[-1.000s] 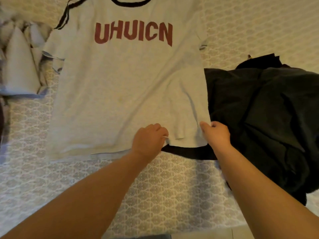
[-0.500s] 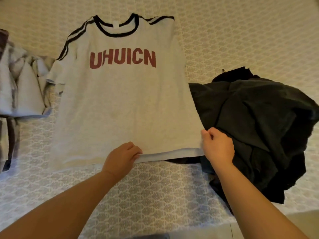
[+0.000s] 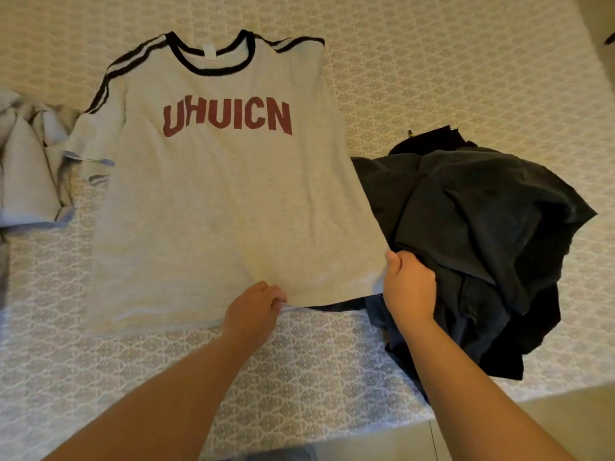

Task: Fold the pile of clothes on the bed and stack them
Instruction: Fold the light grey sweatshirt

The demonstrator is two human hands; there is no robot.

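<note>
Head view: both hands pinch grey T-shirt [image 3: 213, 207] hem on bed [image 3: 332, 367].
Left hand [image 3: 251, 312] at shirt's 6 o'clock, right hand [image 3: 408, 287] at 4 o'clock corner; dark clothes pile [image 3: 482, 234] at 3 o'clock.

Dark red block capitals read "UHUICN" across the chest of the light grey, black-trimmed cotton T-shirt [image 3: 213, 201]. Its small white neck tag shows nothing legible.

Both forearms are bare, no sleeves, watch or rings visible on left hand [image 3: 253, 311] or right hand [image 3: 409, 287]
</note>
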